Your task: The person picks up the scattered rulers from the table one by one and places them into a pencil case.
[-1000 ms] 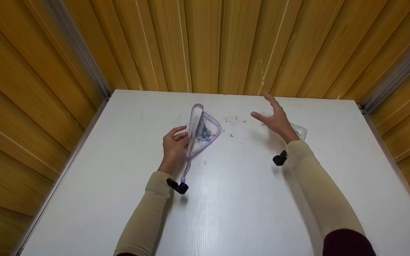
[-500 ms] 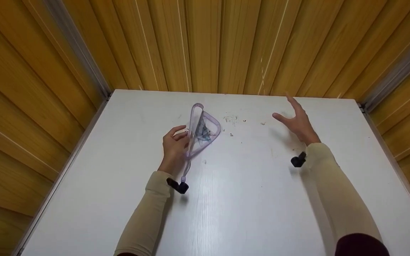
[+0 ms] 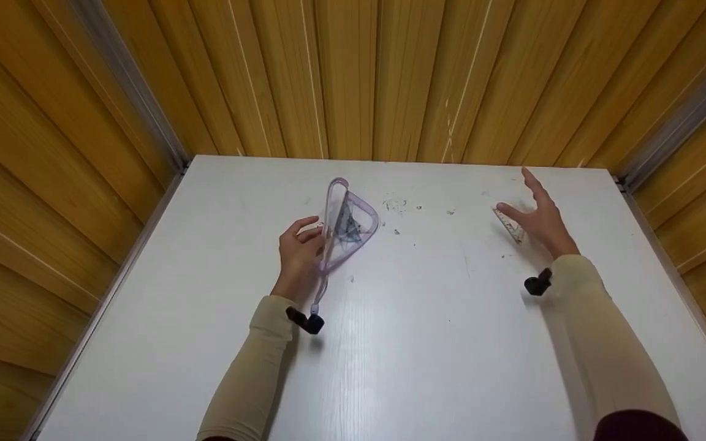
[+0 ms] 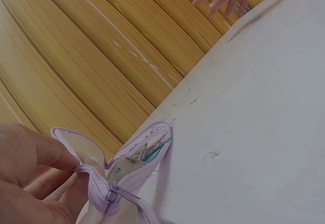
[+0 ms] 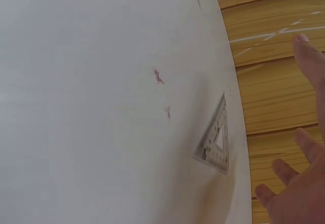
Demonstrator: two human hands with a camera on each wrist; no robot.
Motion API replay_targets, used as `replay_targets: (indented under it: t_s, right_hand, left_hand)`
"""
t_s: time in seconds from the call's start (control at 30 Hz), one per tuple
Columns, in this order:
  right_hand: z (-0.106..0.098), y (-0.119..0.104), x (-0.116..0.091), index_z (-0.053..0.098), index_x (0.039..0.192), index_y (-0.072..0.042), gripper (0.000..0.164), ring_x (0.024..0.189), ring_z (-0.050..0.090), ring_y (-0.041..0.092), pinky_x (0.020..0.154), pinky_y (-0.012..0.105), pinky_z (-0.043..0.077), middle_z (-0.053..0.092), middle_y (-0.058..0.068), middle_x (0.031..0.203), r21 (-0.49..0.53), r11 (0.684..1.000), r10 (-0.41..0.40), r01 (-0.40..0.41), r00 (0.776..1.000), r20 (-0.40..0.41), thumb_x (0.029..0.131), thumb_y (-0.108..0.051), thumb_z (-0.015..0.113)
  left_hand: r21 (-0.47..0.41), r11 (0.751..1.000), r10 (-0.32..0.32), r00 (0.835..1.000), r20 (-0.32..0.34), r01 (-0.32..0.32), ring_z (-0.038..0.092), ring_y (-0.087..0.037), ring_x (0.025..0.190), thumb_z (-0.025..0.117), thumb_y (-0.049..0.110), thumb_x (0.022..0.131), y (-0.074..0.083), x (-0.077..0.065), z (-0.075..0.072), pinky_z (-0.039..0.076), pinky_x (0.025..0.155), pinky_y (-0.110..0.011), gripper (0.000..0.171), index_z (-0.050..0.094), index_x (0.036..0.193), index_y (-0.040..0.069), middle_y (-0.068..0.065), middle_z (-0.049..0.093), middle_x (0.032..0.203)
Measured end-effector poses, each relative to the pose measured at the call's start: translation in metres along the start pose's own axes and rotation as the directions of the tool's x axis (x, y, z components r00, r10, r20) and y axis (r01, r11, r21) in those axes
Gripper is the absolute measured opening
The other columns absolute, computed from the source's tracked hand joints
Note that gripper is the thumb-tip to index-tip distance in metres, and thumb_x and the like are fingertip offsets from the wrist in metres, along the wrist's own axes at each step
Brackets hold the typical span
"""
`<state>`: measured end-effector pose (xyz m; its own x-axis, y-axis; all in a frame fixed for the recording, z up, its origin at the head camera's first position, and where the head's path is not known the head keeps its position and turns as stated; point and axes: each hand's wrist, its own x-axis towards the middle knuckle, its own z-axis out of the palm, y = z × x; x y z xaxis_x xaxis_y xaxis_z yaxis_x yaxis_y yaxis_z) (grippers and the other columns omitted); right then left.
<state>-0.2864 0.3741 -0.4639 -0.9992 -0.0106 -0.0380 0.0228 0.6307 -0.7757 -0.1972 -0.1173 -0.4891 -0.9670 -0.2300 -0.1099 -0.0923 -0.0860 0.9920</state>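
A clear zip pouch (image 3: 366, 208) with lilac edging stands tilted on the white table, its mouth spread apart. My left hand (image 3: 298, 254) pinches the pouch's edge between thumb and fingers, seen close in the left wrist view. Inside the pouch show bluish-green and clear pointed pieces (image 4: 147, 154); their exact kind is unclear. My right hand (image 3: 543, 220) hovers with fingers spread and holds nothing. Below and left of it a clear triangular set square (image 3: 508, 225) lies on the table, partly covered by the hand in the head view but whole in the right wrist view.
The white table (image 3: 420, 343) has several dark smudges (image 3: 396, 204) near its back half. Wood-look panel walls (image 3: 353, 79) close off the back and both sides. A lilac strap (image 3: 319, 294) hangs from the pouch toward my left wrist.
My right hand has moved to the right, fingers still spread. The set square, first showing beside the right wrist, now shows left of the hand. My left hand and the pouch stay put.
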Motion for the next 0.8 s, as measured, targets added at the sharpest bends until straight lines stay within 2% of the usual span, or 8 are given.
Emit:
replay_targets:
  t_s: [0.2,0.33,0.47,0.6,0.8]
  right_hand:
    - [-0.004,0.008,-0.003,-0.013,0.157,-0.056,0.114,0.156,0.003,0.043,0.116,0.072,0.008,0.005,0.009,0.173,-0.002,1.0,0.023,-0.023,1.0,0.006,0.086,-0.058,0.077]
    - [-0.007,0.016,-0.003,-0.019,0.155,-0.054,0.12,0.155,0.004,0.044,0.116,0.071,0.009,0.005,0.011,0.172,-0.034,0.999,0.034,-0.034,0.999,0.004,0.084,-0.063,0.076]
    - [-0.009,0.024,-0.004,-0.02,0.158,-0.047,0.122,0.155,0.002,0.046,0.116,0.072,0.007,0.006,0.014,0.172,-0.08,0.996,0.038,-0.036,0.999,0.02,0.083,-0.067,0.074]
    - [-0.01,0.029,-0.008,-0.018,0.161,-0.037,0.126,0.152,-0.001,0.051,0.112,0.076,0.007,0.008,0.016,0.171,-0.148,0.987,0.075,-0.066,0.995,0.059,0.081,-0.073,0.071]
    - [-0.01,0.035,-0.01,-0.007,0.165,-0.02,0.125,0.145,0.009,0.057,0.109,0.078,0.014,0.014,0.02,0.169,-0.263,0.962,0.097,-0.069,0.991,0.094,0.081,-0.079,0.065]
  left_hand:
    - [-0.004,1.0,-0.003,1.0,-0.004,0.003,0.073,-0.026,0.097,0.069,-0.004,0.093,0.0,0.001,0.0,0.059,0.077,-0.031,0.045,0.063,0.137,0.005,-0.012,0.075,0.11]
    - [0.005,1.0,0.002,1.0,-0.002,-0.002,0.073,-0.026,0.096,0.069,-0.004,0.093,0.001,0.001,0.0,0.059,0.078,-0.032,0.045,0.063,0.136,0.005,-0.012,0.076,0.11]
    - [0.014,1.0,0.006,1.0,0.001,-0.006,0.073,-0.027,0.097,0.069,-0.003,0.093,0.001,0.0,0.0,0.059,0.08,-0.033,0.044,0.063,0.136,0.005,-0.013,0.075,0.111]
    - [0.022,1.0,0.002,1.0,0.002,-0.002,0.072,-0.026,0.099,0.069,-0.002,0.094,0.001,0.0,0.0,0.059,0.081,-0.034,0.044,0.063,0.137,0.006,-0.012,0.075,0.111]
    - [0.01,1.0,-0.006,1.0,0.009,0.006,0.072,-0.028,0.099,0.069,-0.001,0.095,0.001,0.0,0.0,0.059,0.082,-0.035,0.042,0.063,0.136,0.008,-0.012,0.074,0.113]
